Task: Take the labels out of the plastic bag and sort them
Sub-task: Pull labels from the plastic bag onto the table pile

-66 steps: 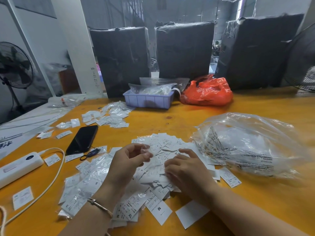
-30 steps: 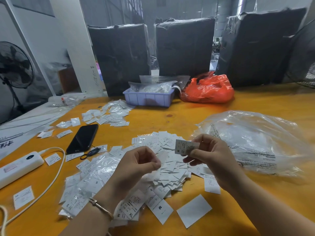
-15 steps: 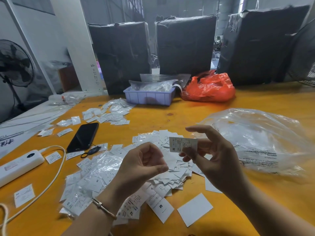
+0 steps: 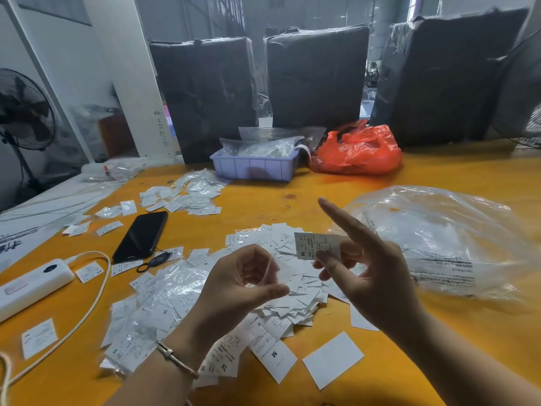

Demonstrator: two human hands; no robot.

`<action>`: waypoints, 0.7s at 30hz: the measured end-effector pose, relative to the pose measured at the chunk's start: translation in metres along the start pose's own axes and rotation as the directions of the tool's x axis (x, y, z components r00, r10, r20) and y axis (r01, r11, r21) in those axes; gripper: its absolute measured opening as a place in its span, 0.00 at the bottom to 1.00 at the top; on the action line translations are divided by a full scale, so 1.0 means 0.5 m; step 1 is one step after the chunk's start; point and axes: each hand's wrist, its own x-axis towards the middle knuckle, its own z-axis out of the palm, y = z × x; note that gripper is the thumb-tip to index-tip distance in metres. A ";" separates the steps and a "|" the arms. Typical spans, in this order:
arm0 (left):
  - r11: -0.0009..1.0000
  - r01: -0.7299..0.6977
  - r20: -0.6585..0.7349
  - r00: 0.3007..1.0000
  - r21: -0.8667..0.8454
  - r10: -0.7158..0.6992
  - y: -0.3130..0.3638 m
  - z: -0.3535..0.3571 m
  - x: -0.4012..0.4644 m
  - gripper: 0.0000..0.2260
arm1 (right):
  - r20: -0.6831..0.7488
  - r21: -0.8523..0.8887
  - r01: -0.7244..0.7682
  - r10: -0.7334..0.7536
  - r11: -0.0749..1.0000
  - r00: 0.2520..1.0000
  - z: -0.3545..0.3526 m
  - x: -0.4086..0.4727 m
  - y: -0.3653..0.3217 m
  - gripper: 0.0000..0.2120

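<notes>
One label (image 4: pixel 316 246), a small white paper rectangle printed with a big M, sits pinched in the right hand (image 4: pixel 371 276), thumb against the curled lower fingers, while the index finger sticks out straight, pointing up and away. It's held just above the main pile of labels (image 4: pixel 288 300), which is a loose heap of thin white slips lying every which way on the orange surface (image 4: pixel 263 200).

The left hand (image 4: pixel 234 285) hovers just to the left of that label, fingers curled, with what looks like a thin clear sleeve between thumb and fingertips, though it's see-through enough that I can't be totally sure. There's a thin metal bangle (image 4: pixel 175 358) on that wrist.

The big plastic bag (image 4: pixel 445 238) lies crumpled just to the right of the right hand, glossy and transparent with black print along its near side. To the left of the pile there's a drift of crinkly clear sleeves (image 4: pixel 164 300), some with S and M labels inside. Nearer the camera lie a flat M label (image 4: pixel 273 354) and a blank white card (image 4: pixel 332 358).

Farther out: a black phone (image 4: pixel 140 235), a white power bank (image 4: pixel 32 284) with its cable, another scatter of labels (image 4: pixel 190 194), a lilac ribbed plastic tray (image 4: pixel 254 167) and a shiny orange bag (image 4: pixel 357 150).
</notes>
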 end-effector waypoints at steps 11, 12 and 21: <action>0.996 -0.002 0.096 0.995 -0.089 0.010 -0.001 0.007 -0.003 0.07 | 0.404 0.076 -0.226 0.177 0.971 0.898 0.025 -0.005 0.014 0.10; 0.995 0.006 0.104 0.995 -0.100 0.004 -0.001 0.007 -0.003 0.07 | 0.399 0.095 -0.237 0.181 0.967 0.899 0.026 -0.007 0.016 0.08; 0.991 0.019 0.107 0.994 -0.129 -0.005 0.005 0.010 -0.004 0.07 | 0.465 0.287 -0.406 0.244 0.868 0.851 0.028 -0.007 0.024 0.09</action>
